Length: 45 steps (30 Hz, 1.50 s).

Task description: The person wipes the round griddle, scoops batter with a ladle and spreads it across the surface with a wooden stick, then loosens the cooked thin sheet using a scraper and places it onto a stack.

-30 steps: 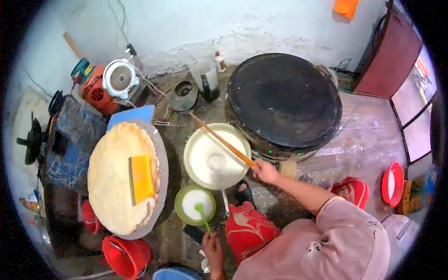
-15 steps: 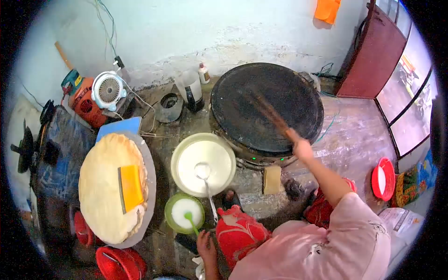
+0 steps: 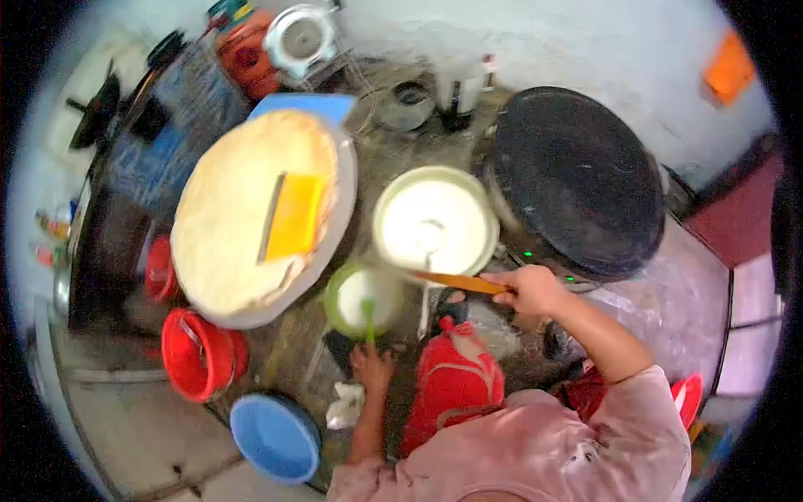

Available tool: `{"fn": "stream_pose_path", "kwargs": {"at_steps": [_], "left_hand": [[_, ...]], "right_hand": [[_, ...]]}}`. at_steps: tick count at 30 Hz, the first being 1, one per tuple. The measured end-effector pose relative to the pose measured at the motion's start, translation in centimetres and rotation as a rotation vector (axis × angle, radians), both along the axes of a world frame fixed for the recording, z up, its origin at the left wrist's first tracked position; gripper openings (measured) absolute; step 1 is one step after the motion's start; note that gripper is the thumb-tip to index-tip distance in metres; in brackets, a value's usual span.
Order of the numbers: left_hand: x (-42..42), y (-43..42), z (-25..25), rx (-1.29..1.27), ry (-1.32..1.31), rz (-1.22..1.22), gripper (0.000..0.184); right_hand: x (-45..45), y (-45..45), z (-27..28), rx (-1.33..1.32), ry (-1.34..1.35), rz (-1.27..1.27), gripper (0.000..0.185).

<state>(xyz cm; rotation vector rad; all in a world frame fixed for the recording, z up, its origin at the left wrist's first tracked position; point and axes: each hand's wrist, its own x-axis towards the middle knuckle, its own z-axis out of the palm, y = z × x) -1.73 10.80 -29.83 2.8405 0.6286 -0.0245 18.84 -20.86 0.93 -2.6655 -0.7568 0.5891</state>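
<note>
My right hand (image 3: 535,294) is wrapped round the handle of a flat wooden spreader (image 3: 464,282). The spreader points left, its far end blurred above a green bowl (image 3: 331,311) of white liquid. At that bowl's near edge, my left hand (image 3: 372,368) has its fingers closed at the handle end of a green utensil (image 3: 369,311), whose lower end dips into the liquid. Behind stands a large pale basin (image 3: 381,219) of white batter, with a metal ladle (image 3: 425,309) resting in it. A round black griddle (image 3: 577,180) lies to the right.
On the left, a stack of thin flatbreads (image 3: 238,201) carries a yellow scraper (image 3: 294,217). Red buckets (image 3: 196,356) and a blue basin (image 3: 276,439) stand near the lower left. At the back are a blower (image 3: 301,40) and a dark-handled pitcher (image 3: 457,100).
My right hand has brought the wooden spreader from over the griddle leftward to the green bowl. My left hand stays by the green utensil. The view has turned left and downward.
</note>
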Motion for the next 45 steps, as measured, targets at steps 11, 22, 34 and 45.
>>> {"fn": "stream_pose_path", "kwargs": {"at_steps": [11,22,34,45], "left_hand": [[4.0,0.9,3.6,-0.612,0.204,0.489,0.034],[-0.4,0.8,-13.1,-0.348,-0.045,0.291,0.031],[11.3,-4.5,2.7,-1.413,0.108,0.139,0.042],[21.0,-6.1,2.2,-2.084,0.340,0.452,0.020]], "right_hand": [[2.3,11.7,-9.3,-0.274,0.013,0.141,0.021],[2.8,9.6,-9.4,-0.216,0.206,0.001,0.034],[-2.0,-4.9,-8.5,0.057,0.092,-0.293,0.022],[-9.1,-12.4,-1.6,0.615,0.523,-0.899,0.010]]}}
